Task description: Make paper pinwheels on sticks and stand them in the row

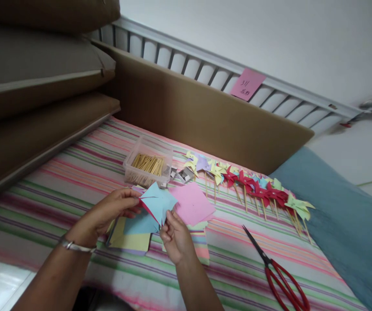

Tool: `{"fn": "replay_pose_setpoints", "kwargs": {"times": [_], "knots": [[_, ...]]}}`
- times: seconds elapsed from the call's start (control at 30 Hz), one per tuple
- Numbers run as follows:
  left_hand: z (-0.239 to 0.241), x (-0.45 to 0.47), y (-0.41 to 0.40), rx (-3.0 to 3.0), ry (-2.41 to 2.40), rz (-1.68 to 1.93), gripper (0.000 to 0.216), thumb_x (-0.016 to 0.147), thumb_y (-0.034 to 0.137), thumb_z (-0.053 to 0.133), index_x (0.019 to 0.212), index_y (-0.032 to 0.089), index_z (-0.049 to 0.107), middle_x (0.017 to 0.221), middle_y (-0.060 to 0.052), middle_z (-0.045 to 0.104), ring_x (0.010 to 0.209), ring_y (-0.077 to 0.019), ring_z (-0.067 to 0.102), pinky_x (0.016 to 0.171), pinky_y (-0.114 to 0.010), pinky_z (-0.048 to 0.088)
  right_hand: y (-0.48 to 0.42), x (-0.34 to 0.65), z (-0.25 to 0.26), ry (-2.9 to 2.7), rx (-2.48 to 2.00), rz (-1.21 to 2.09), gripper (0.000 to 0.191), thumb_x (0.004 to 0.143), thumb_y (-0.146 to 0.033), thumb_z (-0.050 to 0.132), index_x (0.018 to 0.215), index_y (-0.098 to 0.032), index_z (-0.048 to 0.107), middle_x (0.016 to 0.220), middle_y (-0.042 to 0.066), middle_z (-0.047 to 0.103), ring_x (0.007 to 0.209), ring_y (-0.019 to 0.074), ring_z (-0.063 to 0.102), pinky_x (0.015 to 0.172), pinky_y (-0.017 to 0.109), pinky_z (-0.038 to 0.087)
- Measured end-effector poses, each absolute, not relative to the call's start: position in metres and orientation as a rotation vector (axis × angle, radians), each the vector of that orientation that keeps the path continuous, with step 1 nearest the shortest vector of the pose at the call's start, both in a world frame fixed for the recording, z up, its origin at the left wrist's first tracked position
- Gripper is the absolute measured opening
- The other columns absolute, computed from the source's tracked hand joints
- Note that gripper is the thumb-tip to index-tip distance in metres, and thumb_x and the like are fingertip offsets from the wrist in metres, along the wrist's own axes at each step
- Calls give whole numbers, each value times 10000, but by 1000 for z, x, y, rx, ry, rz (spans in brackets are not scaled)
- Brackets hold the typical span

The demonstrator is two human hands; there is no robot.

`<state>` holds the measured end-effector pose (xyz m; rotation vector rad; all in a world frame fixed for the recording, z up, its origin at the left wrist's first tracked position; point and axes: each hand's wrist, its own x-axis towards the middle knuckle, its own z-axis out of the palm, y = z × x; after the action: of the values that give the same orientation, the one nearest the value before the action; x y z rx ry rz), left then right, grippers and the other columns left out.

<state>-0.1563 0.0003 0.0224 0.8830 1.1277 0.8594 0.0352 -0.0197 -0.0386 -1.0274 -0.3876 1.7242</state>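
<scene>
Between my hands is a light blue paper square (159, 199) with slits cut from its corners and red showing on its underside. My left hand (124, 204), with a silver bracelet at the wrist, pinches its left corner. The lower right corner is gripped between the thumb and fingers of my right hand (175, 235). Below them lie stacked paper squares, with a blue sheet (140, 222) over a yellow sheet (130, 241). A pink sheet (194, 203) tops another pile just to the right.
A clear plastic box (148, 160) holds thin wooden sticks, with small metal pieces (185, 174) beside it. Several finished paper pinwheels (244, 181) lie in a row at the back right. Red-handled scissors (276, 268) rest on the striped cloth (237, 263). A brown board (205, 112) stands behind.
</scene>
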Motion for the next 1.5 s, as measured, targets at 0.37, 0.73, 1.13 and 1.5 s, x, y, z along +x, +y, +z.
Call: {"fn": "replay_pose_setpoints", "kwargs": {"times": [0.37, 0.73, 1.13, 1.5], "knots": [[15, -152, 4, 877, 1120, 898, 296, 553, 315, 743, 758, 137, 624, 657, 0, 634, 571, -118, 570, 586, -244, 448, -22, 33, -37, -368, -1018, 1746, 346, 577, -285, 812, 712, -177, 513, 513, -91, 489, 406, 19, 412, 334, 103, 196], [8, -148, 8, 1001, 1153, 965, 198, 557, 183, 671, 747, 132, 655, 614, 25, 606, 539, -92, 479, 536, -204, 350, -22, 31, -36, -457, -1086, 1664, 377, 571, -333, 806, 770, -164, 535, 548, -75, 526, 407, 22, 450, 315, 100, 187], [4, -147, 9, 1069, 1160, 972, 257, 544, 136, 611, 795, 138, 665, 692, -4, 671, 631, -149, 551, 614, -243, 379, -20, 33, -41, -581, -1190, 1580, 344, 602, -355, 769, 735, -152, 525, 511, -77, 483, 396, 25, 421, 313, 106, 169], [6, -140, 9, 965, 1153, 1040, 235, 551, 206, 691, 776, 144, 665, 728, -10, 681, 675, -161, 593, 663, -253, 428, -22, 29, -39, -598, -1123, 1636, 332, 625, -356, 750, 716, -156, 502, 548, -69, 489, 400, 17, 403, 317, 109, 156]]}}
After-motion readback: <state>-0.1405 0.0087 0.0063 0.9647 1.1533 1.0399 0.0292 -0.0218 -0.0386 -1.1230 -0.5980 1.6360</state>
